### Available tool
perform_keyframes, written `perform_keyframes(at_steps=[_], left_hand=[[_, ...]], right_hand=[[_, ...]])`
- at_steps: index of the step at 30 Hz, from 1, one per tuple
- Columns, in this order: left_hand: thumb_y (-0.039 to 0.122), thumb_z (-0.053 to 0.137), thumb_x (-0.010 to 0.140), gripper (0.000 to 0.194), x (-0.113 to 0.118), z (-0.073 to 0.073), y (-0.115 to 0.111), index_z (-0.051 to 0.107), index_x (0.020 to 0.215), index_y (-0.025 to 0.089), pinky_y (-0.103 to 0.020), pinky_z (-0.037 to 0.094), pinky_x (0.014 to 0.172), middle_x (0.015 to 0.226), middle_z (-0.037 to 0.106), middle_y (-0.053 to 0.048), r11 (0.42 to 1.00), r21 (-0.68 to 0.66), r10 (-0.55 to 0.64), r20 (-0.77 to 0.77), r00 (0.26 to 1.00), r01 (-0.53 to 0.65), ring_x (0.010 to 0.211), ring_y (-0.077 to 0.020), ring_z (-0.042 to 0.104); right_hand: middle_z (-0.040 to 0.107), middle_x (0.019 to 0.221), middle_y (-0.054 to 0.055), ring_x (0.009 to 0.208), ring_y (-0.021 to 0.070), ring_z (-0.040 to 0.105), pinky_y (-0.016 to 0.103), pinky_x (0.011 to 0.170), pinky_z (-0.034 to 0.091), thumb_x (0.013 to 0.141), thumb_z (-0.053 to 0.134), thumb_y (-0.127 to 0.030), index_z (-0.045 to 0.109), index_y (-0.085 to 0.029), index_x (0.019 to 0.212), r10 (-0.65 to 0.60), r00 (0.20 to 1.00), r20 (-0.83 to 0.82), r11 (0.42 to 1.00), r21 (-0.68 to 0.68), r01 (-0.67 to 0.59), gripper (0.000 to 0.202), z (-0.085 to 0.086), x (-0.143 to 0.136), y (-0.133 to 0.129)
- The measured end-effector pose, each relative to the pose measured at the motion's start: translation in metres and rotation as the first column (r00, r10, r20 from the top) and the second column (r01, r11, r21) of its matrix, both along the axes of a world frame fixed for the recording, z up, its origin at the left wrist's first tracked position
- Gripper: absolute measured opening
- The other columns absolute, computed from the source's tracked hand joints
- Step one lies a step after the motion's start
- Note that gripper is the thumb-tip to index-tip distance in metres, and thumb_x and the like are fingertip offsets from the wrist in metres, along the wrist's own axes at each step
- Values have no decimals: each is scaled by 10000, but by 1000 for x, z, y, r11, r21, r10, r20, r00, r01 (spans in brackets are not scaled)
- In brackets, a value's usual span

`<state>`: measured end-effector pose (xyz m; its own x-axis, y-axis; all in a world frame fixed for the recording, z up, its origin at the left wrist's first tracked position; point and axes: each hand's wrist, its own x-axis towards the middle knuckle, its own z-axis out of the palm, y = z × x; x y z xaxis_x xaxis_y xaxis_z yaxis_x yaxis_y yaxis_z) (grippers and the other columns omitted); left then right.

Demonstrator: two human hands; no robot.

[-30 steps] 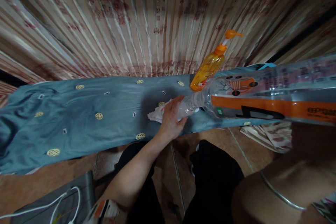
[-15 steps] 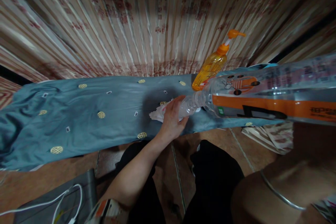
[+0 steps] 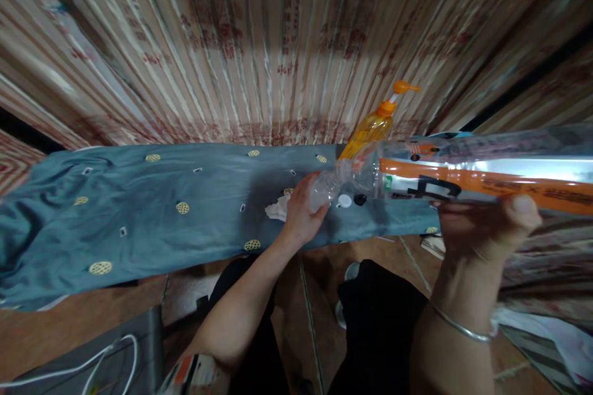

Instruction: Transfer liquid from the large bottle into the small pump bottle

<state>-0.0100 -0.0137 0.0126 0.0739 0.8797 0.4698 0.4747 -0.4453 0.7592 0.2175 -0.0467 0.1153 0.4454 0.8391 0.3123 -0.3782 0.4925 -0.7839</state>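
My left hand (image 3: pixel 303 210) is closed around a small clear plastic bottle (image 3: pixel 323 190) above the cloth. A crumpled white tissue (image 3: pixel 277 208) lies just beyond its fingers. My right hand (image 3: pixel 486 219) supports a large clear plastic bottle (image 3: pixel 430 176) with an orange-and-silver label from below, its thumb along the near side. The large bottle is tipped almost level, its neck end pointing left to the small bottle. Whether the two mouths touch, I cannot tell. On the cloth below them lie a white cap (image 3: pixel 344 200) and a black cap (image 3: pixel 360 199).
A pump bottle of yellow liquid (image 3: pixel 368 133) with an orange top stands behind the large bottle. Blue-green patterned cloth (image 3: pixel 139 210) covers the bench, against a striped curtain (image 3: pixel 259 43). At lower left, white cables (image 3: pixel 111 349) lie on a grey surface.
My right hand has come into view under the large bottle, which now sits lower and farther off. The caps have come into sight. My left hand keeps its hold on the small bottle.
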Motion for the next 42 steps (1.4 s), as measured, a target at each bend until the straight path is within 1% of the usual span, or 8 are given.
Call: perform_keyframes(at_steps=[4,10,21,25,28,34,38,42], left_hand=[[209,646,748,634,-3,0,2,379,1324,201,-479,403,1065,1371,523,-117,1000,-7,6,36,999,-6,1265,-269,500],[171,639,742,628,-3,1,3,390,1318,191,-457,384,1088,1372,525,-124,1000,0,3,87,996,-3,1274,-260,497],[162,669,685,738,-4,-4,11,334,1341,199,-475,360,1102,1391,486,-139,999,20,33,106,994,-36,1293,-281,473],[130,666,654,757,-9,-6,16,334,1330,203,-476,354,1102,1365,496,-134,996,30,82,111,990,-86,1274,-286,483],[137,675,654,771,-15,-6,19,319,1335,202,-460,363,1094,1375,479,-136,993,41,104,116,988,-109,1280,-284,474],[193,693,693,848,-25,0,18,218,1396,198,-413,463,979,1247,565,-108,995,-43,96,138,986,-90,1123,-253,585],[179,724,663,903,-28,2,18,202,1399,222,-399,472,967,1252,575,-93,997,-33,70,140,988,-66,1113,-246,594],[194,742,648,911,-31,0,19,219,1393,228,-395,461,993,1285,562,-96,999,-10,51,131,990,-50,1154,-243,578]], right_hand=[[639,686,-42,533,117,609,238,434,526,601,692,-378,589,-233,700,63,998,22,997,35,-64,203,-17,-8,3],[644,735,-37,653,129,634,218,477,534,596,722,-475,601,-207,804,35,985,-167,996,-81,-49,360,-37,-20,6],[610,797,8,636,112,566,209,497,514,647,661,-490,583,-164,970,5,882,-471,967,-224,-125,465,-73,-25,-9],[566,818,33,636,102,521,195,489,499,681,602,-556,540,-145,1004,64,799,-598,949,-211,-233,526,-82,-30,-20],[522,794,32,628,94,497,184,485,490,700,587,-584,497,-130,1033,108,677,-728,913,-197,-357,570,-88,-35,-34],[476,778,-4,625,71,496,153,504,499,661,697,-490,430,-147,1056,162,466,-870,864,-103,-493,588,-107,-42,-63],[458,773,-16,635,68,500,151,510,499,634,745,-426,440,-157,1020,171,441,-881,860,-84,-502,560,-112,-48,-70],[475,781,-18,636,89,489,191,486,491,685,715,-451,465,-196,1017,218,494,-842,848,-88,-523,487,-115,-53,-68]])
